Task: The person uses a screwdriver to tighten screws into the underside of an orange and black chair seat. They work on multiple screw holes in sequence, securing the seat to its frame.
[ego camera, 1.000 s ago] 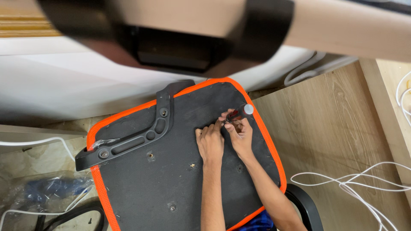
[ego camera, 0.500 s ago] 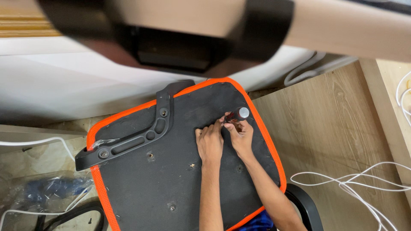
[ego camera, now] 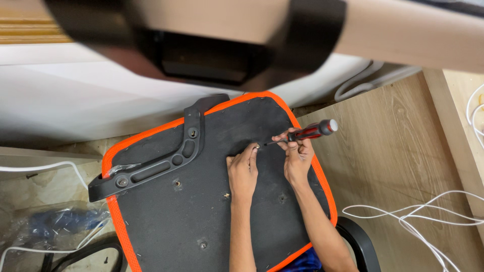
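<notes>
The right hand (ego camera: 298, 160) has its grip clenched around the red-and-black handle of a screwdriver (ego camera: 307, 133), which lies tilted low with its thin shaft pointing left toward a small screw (ego camera: 257, 146). The left hand (ego camera: 243, 173) pinches that screw between thumb and fingertip, steadying it at the tool's tip against the black underside of an upturned seat panel (ego camera: 201, 211) edged in orange. The screw sits near the middle of the panel's upper part, just right of a black armrest bracket (ego camera: 151, 168) that runs slantwise across the panel and is already fixed by bolts at both ends. By the look of it, this screw is only being started, not driven home; several other small holes in the panel, below the hands and toward its lower edge, appear unfilled, so a good part of the fastening seems left, though whether each hole needs a screw I cannot tell. The panel rests over a floor of pale wood planks (ego camera: 403, 166) to its right, where loose white cables (ego camera: 418, 221) trail. Left of the panel lie a crumpled clear plastic bag (ego camera: 55, 226) and another white cable. Above the panel hangs a white surface, and a blurred dark-and-tan shape fills the top of the view.
</notes>
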